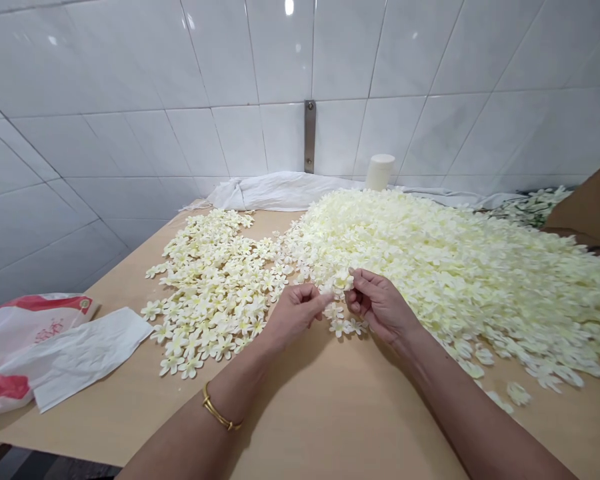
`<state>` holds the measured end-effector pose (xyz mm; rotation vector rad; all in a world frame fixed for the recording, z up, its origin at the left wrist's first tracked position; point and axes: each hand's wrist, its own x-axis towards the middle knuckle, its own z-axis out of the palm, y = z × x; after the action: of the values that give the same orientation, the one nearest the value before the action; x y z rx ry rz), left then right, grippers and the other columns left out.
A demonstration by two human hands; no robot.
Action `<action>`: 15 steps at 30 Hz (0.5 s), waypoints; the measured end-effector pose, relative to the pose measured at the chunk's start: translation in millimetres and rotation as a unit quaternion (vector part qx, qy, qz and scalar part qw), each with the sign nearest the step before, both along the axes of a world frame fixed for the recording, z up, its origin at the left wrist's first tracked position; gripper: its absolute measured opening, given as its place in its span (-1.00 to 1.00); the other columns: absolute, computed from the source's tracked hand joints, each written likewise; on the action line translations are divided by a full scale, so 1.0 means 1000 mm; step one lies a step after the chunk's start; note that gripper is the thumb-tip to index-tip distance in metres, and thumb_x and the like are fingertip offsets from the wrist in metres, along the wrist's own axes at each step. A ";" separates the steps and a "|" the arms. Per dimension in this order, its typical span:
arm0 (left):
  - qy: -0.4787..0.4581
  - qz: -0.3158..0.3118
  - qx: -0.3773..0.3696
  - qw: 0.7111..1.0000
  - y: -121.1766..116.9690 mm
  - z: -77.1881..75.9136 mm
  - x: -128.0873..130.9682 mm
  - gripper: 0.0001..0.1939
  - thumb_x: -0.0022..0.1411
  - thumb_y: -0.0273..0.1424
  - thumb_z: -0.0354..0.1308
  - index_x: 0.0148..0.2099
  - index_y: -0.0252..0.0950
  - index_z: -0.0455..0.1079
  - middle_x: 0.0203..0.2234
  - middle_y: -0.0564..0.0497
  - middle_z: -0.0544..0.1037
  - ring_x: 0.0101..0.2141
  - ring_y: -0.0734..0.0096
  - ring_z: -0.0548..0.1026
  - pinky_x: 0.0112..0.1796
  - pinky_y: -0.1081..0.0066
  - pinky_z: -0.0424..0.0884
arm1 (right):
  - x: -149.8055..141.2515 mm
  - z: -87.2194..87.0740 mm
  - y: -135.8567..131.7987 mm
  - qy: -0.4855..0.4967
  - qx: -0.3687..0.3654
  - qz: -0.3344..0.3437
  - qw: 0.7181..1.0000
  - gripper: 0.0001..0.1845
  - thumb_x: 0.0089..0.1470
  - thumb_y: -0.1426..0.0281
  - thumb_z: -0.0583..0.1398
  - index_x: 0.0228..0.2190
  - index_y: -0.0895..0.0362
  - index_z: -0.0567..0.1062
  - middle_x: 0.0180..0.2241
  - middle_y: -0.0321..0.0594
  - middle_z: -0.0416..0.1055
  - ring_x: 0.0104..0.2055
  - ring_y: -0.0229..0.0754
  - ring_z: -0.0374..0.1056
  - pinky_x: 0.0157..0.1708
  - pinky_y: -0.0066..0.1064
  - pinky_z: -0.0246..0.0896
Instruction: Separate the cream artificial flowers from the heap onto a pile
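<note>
My right hand (377,303) is closed in a pinch on a pale yellow artificial flower (343,281), holding it above the table. Just to its left, my left hand (297,310) is closed too, thumb pressed to the fingers; whatever its tips hold, if anything, is too small to make out. A few loose flowers (343,327) lie on the table below and between the hands. To the left spreads a flatter group of cream flower heads (215,280) with yellow centres. A much larger heap of flowers (460,267) rises behind and right of my right hand.
A plastic tissue pack (40,313) and a white sheet of tissue (87,353) lie at the left table edge. Along the tiled wall run white cloth (275,190) and a white cup-like container (380,172). Brown cardboard (590,200) stands at the right.
</note>
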<state>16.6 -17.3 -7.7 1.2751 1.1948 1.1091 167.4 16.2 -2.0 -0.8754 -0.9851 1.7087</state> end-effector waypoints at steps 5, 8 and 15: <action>-0.077 0.068 0.053 0.993 0.000 0.004 -0.002 -0.85 -0.05 -0.34 0.20 -0.43 -0.31 0.37 -0.63 0.13 0.37 -0.62 0.63 0.26 -0.55 0.56 0.20 | -0.004 0.000 -0.003 -0.018 -0.040 0.043 0.998 -0.60 -0.42 0.21 0.36 -0.64 0.19 0.32 -0.79 -0.42 0.22 -0.78 -0.49 0.04 -0.77 -0.63 -0.17; -0.110 0.011 0.037 0.993 -0.002 0.006 0.001 -0.68 -0.10 -0.41 0.23 -0.20 -0.30 0.40 -0.49 0.06 0.46 -0.53 0.57 0.35 -0.46 0.53 0.28 | -0.008 -0.001 -0.006 -0.054 -0.068 0.085 0.993 -0.56 -0.45 0.15 0.35 -0.65 0.20 0.31 -0.80 -0.42 0.22 -0.80 -0.49 0.04 -0.79 -0.64 -0.18; -0.125 0.051 0.020 0.991 -0.002 0.004 0.006 -0.87 -0.08 -0.41 0.21 -0.41 -0.37 0.40 -0.70 0.10 0.41 -0.64 0.58 0.33 -0.52 0.52 0.28 | -0.012 -0.005 -0.011 -0.138 0.007 0.103 0.985 -0.56 -0.22 0.05 0.23 -0.54 0.19 0.33 -0.67 -0.34 0.33 -0.73 -0.42 0.19 -0.77 -0.61 -0.01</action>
<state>22.2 -19.7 -3.5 1.0774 1.0623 1.3300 155.7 5.3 -6.6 -1.0509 -1.3114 1.7796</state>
